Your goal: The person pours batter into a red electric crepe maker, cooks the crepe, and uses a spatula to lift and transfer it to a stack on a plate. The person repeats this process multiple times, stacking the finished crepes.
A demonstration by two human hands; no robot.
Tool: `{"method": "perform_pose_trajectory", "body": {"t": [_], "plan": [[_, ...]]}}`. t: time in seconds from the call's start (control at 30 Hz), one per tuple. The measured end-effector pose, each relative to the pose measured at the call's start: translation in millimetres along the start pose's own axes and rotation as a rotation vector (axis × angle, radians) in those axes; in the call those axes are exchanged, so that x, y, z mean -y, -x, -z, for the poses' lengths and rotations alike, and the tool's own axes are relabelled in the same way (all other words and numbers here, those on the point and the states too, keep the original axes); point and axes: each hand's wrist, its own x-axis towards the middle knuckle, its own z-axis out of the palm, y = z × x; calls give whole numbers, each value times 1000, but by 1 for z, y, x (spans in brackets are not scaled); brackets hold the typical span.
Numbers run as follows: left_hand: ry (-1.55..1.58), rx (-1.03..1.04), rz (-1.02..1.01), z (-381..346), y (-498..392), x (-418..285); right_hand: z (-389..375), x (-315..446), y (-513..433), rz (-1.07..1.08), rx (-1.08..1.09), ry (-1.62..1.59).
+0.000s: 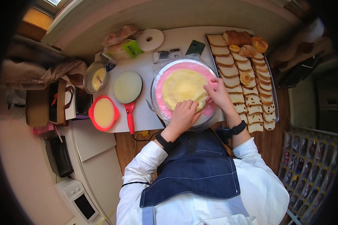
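A round of pale yellow crepes (181, 85) lies on a pink sheet (159, 98) under clear plastic film, on a round silver metal stand (155, 105). My left hand (185, 116) rests its fingertips on the near edge of the crepes, its thumb spread to the right; whether it grips the edge is hidden. At the right edge, my right hand (218, 94) pinches a bit of the top crepe between thumb and fingers. Left of the stand sits a crepe maker (127, 87) with a red handle, its round plate covered by a pale layer.
A red bowl of batter (103, 113) stands near the table's left edge, with a metal bowl (95, 77) behind it. To the right, a tray (276, 112) holds many bread slices. Two phones (166, 55), a white disc (155, 40) and bagged bread (119, 46) lie at the back.
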Motion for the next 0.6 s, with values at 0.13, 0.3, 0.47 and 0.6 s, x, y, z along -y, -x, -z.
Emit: {"method": "perform_pose_trajectory", "body": {"t": [0.13, 0.3, 0.47, 0.6], "plan": [[74, -104, 12, 11, 6, 9, 1, -7, 4, 56, 7, 75], [-19, -51, -12, 15, 14, 13, -1, -12, 4, 66, -31, -55], [-104, -74, -84, 14, 11, 10, 4, -11, 3, -2, -49, -164], [-133, -78, -97, 9, 9, 8, 7, -10, 1, -28, -28, -217]]}}
